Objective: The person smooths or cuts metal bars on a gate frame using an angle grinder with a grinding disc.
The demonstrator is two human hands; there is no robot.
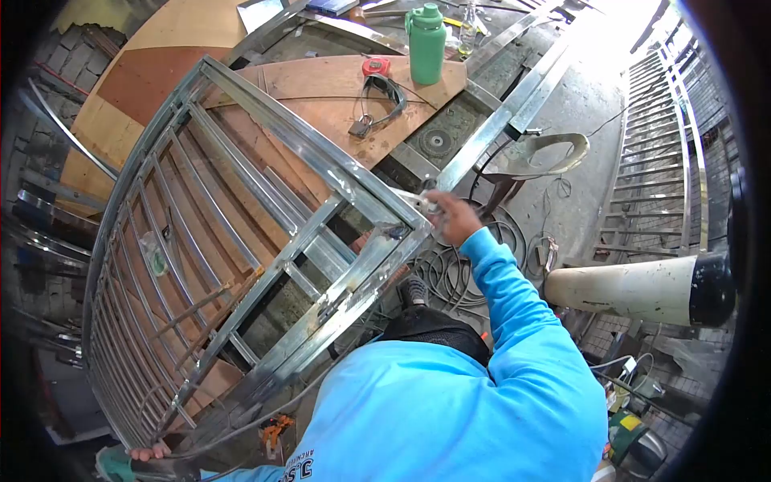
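Observation:
A large curved metal grille frame (283, 128) with many parallel bars leans across the left half of the head view. My right hand (456, 218) is by the frame's right corner, fingers closed and slightly blurred. Something small and pale (422, 199) shows at its fingertips; I cannot make out what it is. My left hand (151, 452) is at the frame's lower left end with fingers curled. Beside those fingers lies a teal object (114, 463), partly cut off by the view's dark edge. What the left fingers grip is hidden.
Curved wooden boards (321, 76) lie beneath and behind the frame. On them are a green bottle (427, 46), a red tape measure (375, 67) and a padlock (361, 125). Coiled cable (454, 277), a chair (546, 153), a pale cylinder (622, 289) and a barred metal panel (654, 153) are right.

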